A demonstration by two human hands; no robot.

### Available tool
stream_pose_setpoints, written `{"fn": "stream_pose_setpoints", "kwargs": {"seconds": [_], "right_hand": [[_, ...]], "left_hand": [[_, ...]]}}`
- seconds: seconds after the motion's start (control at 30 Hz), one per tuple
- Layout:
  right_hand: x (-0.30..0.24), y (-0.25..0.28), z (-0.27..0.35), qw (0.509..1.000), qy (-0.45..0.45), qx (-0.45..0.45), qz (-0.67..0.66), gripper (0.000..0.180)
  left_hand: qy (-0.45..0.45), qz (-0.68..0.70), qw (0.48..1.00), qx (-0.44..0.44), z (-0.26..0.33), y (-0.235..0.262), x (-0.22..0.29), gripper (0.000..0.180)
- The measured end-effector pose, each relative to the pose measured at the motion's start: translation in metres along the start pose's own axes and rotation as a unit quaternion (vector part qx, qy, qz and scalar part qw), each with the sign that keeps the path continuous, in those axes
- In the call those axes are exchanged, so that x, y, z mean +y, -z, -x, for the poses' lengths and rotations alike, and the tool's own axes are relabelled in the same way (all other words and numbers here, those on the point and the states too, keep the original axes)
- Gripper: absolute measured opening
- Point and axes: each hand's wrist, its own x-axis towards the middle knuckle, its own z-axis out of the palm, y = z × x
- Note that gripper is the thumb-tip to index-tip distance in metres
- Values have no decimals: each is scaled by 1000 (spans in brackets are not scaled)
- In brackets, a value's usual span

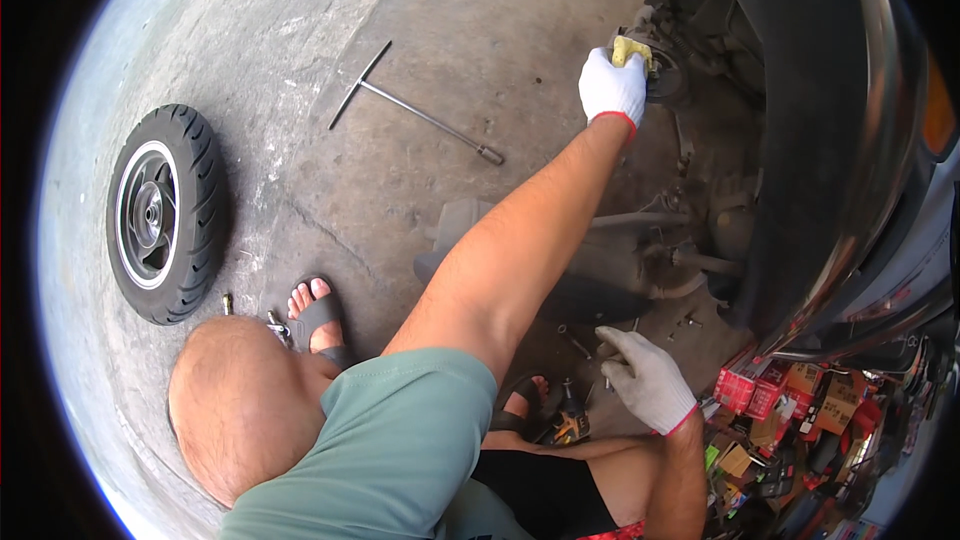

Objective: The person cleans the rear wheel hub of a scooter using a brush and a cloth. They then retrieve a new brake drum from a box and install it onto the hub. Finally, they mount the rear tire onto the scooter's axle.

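Here, the gloved left hand [612, 86] presses a yellow sponge [630, 48] onto the scooter's hub [664, 80].
Right hand [645, 375] below, loosely curled, empty; wiping seems underway.

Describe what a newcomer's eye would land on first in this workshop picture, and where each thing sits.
The gloved left hand stretches up and presses a yellow sponge against the scooter's hub, top centre. A loose wheel lies flat on the concrete floor at far left, a T-handle wrench beyond it. The gloved right hand hovers low right.
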Motion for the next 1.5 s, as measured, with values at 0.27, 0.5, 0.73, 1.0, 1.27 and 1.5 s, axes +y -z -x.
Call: {"fn": "stream_pose_setpoints", "kwargs": {"seconds": [0.27, 0.5, 0.73, 1.0, 1.27, 1.5], "right_hand": [[1, 0, -1, 1000, 10, -4, 15, 41], [2, -3, -1, 1000, 21, 8, 15, 44], [3, -3, -2, 1000, 20, 5, 19, 44], [0, -2, -2, 998, 50, 7, 44, 44], [2, -1, 1, 999, 30, 6, 14, 44], [-9, 3, 1, 1000, 6, -8, 13, 42]], "left_hand": [[177, 115, 975, -70, -36, -20, 5, 45], [197, 91, 975, 37, -19, -32, 12, 37], [184, 54, 981, 4, -25, -29, 14, 37], [-75, -13, 996, 36, 11, -10, 14, 26], [-331, -130, 933, -59, 7, 17, 9, 27], [-449, -318, 830, -93, 10, 23, 22, 26]]}}
